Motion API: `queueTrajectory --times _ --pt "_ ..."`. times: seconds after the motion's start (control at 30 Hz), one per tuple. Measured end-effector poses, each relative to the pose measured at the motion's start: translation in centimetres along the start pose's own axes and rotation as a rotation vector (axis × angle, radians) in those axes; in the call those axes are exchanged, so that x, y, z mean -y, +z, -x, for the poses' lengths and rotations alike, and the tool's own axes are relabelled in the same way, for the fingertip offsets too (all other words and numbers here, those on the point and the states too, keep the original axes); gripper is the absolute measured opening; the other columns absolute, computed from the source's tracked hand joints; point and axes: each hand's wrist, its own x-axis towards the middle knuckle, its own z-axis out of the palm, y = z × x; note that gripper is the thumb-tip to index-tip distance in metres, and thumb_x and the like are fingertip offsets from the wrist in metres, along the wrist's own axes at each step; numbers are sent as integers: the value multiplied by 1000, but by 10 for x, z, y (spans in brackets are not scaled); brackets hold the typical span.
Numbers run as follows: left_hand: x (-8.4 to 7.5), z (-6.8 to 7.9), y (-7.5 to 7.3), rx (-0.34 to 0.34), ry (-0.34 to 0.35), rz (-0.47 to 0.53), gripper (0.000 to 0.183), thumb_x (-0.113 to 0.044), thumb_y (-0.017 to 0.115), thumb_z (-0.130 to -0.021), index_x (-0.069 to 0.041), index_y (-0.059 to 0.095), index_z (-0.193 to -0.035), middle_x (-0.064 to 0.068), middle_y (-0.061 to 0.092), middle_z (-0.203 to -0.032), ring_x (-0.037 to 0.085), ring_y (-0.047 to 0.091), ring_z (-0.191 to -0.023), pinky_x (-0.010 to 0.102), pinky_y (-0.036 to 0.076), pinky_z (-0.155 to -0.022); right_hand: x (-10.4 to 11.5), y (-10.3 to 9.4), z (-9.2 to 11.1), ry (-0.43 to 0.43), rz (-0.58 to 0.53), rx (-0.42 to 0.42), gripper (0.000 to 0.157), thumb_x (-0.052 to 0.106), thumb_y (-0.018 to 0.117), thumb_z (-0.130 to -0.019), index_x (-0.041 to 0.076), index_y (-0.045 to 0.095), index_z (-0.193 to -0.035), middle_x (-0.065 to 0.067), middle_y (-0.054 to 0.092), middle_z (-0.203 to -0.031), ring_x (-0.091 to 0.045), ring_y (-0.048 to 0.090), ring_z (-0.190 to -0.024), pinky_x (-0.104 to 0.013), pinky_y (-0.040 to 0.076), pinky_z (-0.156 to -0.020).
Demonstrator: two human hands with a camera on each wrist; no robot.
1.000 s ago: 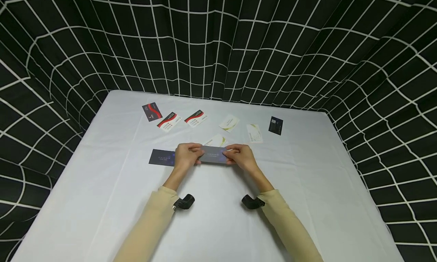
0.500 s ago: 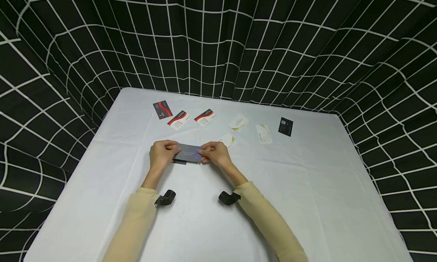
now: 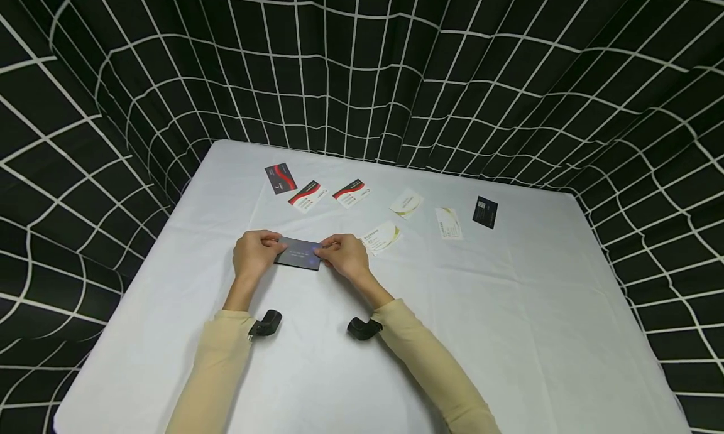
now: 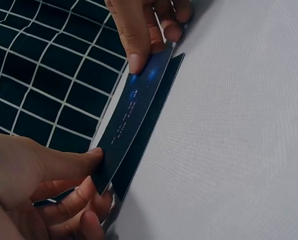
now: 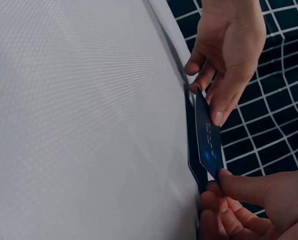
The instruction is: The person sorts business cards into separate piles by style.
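Note:
Between both hands a dark blue-grey business card (image 3: pixel 298 253) is held flat by its short ends, a little above the table. The left hand (image 3: pixel 252 253) pinches its left end, thumb on top and fingers below. At the other end, the right hand (image 3: pixel 346 255) pinches it in the same way. Right under it lies a second dark card (image 4: pixel 149 122) on the cloth, mostly covered; a gap shows between the two in both wrist views. Small print and blue spots mark the held card's top face.
Beyond the hands lie a dark card with a red wave (image 3: pixel 280 178), two white-and-red cards (image 3: pixel 308 196), several white cards with yellow-green curves (image 3: pixel 406 203) and a black card (image 3: pixel 485 212). A white cloth covers the table (image 3: pixel 509 333). Black gridded curtain (image 3: pixel 362 63) surrounds it.
Both hands have carried the dark card leftward until it came over the other dark card, then lined it up there. The white card behind the right hand is now more exposed.

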Motion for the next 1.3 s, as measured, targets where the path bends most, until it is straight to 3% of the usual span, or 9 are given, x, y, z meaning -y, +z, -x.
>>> queueTrajectory --times 0.17,0.33,0.8,1.13,1.3 --pt "3 1 3 3 -4 -25 27 -14 79 -81 0 75 -103 14 74 -86 33 69 -85 47 50 -75 -1 2 0 -21 103 -18 20 26 79 -83 9 75 -93 0 73 -74 -9 63 -63 -23 42 -56" --pt "5 2 6 0 -7 -38 27 -15 79 -80 0 75 -103 14 74 -87 35 69 -85 48 50 -74 -3 3 1 -39 119 -23 20 25 80 -83 8 75 -93 -2 74 -76 -13 68 -69 -25 45 -59" --pt "5 1 10 -26 9 -101 23 -16 79 -80 -1 74 -96 13 73 -81 33 67 -78 48 49 -69 1 6 2 -41 138 -50 18 23 81 -81 8 75 -89 1 71 -70 -7 59 -58 -23 40 -54" --pt "1 -1 12 -4 17 -137 21 -15 79 -81 0 71 -94 12 70 -78 32 65 -73 47 48 -65 1 2 2 -18 152 -42 19 24 80 -82 10 75 -92 1 72 -74 -10 61 -62 -24 42 -55" --pt "0 -3 13 15 12 -171 16 -16 78 -82 -2 70 -83 9 67 -71 29 63 -68 44 47 -60 1 3 1 -24 193 -67 21 25 81 -81 11 74 -94 2 72 -75 -11 63 -65 -26 44 -57"
